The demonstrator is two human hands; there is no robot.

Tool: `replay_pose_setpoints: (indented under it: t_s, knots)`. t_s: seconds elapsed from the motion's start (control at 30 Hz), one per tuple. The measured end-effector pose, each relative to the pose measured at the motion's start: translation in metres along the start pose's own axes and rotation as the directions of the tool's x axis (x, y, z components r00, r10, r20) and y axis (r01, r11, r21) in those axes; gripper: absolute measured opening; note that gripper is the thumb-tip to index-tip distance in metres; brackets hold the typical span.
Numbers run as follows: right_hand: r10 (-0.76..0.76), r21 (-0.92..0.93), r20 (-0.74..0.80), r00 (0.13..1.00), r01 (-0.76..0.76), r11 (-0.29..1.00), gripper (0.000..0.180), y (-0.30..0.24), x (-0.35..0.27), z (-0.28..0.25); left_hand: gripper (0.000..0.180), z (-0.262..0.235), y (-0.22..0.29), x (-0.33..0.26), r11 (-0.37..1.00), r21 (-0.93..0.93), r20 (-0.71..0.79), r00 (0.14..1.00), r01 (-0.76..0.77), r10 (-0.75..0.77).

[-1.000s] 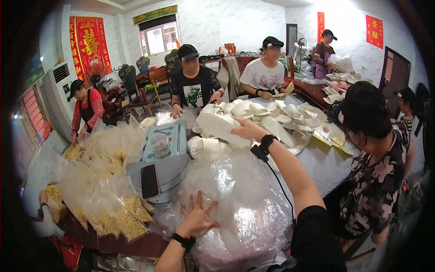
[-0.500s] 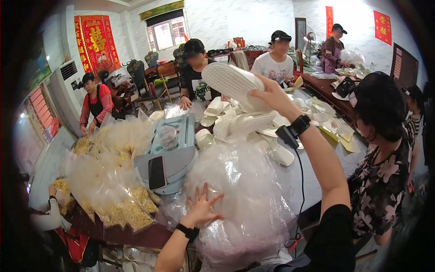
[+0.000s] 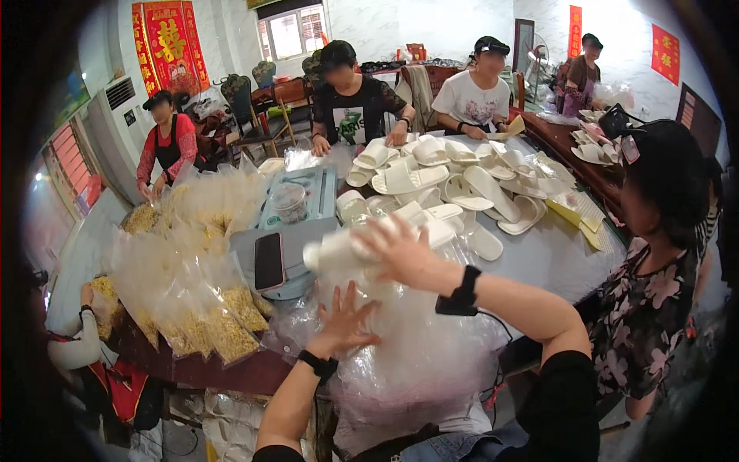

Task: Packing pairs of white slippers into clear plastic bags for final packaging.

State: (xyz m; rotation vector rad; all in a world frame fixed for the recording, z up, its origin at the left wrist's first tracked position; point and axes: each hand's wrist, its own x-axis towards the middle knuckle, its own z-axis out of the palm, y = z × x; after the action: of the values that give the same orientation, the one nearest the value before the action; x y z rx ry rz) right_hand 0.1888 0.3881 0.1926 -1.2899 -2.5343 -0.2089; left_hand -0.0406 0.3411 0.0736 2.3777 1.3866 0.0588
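My right hand (image 3: 400, 254), smeared by motion, grips a pair of white slippers (image 3: 327, 254) from above, over the heap of clear plastic bags in front of me. My left hand (image 3: 342, 323) lies with its fingers spread on the near left part of those plastic bags (image 3: 423, 354). It holds nothing. Beyond my right hand, a pile of loose white slippers (image 3: 412, 179) covers the middle of the table.
A blue-grey machine (image 3: 308, 196) carries a round clear tub (image 3: 289, 202) and a phone (image 3: 269, 260). Left of it stand several clear bags of yellow pieces (image 3: 239, 308). Co-workers surround the table; one in a floral top (image 3: 654, 308) is close on my right.
My right hand has come down and left with the slippers, from raised above the pile to just over the bags. My left hand stays spread on the bags. The view has shifted slightly.
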Motion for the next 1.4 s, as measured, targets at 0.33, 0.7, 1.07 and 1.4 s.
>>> replay_pose_setpoints:
  t_s: [0.33, 0.7, 1.07, 1.4]
  knots:
    - [0.124, -0.092, 0.250, 0.960, -0.104, 0.990, 0.096, 0.011, -0.012, 0.029, 0.092, -0.002, 0.001, -0.007, 0.997, 0.076, -0.008, 0.999, 0.031, -0.031]
    - [-0.187, -0.245, 0.118, 0.975, 0.211, 0.946, 0.125, 0.005, -0.007, 0.037, 0.094, 0.019, -0.020, 0.002, 0.996, -0.008, -0.057, 0.994, -0.089, 0.088]
    - [0.299, -0.263, -0.077, 0.951, -0.309, 0.914, 0.087, 0.072, 0.076, 0.074, 0.102, 0.003, -0.015, -0.004, 0.999, 0.046, -0.074, 0.997, 0.001, 0.003]
    - [0.124, -0.410, -0.055, 0.991, -0.136, 0.902, 0.058, 0.081, 0.133, 0.127, 0.110, 0.013, -0.031, -0.010, 0.996, 0.066, -0.087, 0.995, 0.063, -0.057]
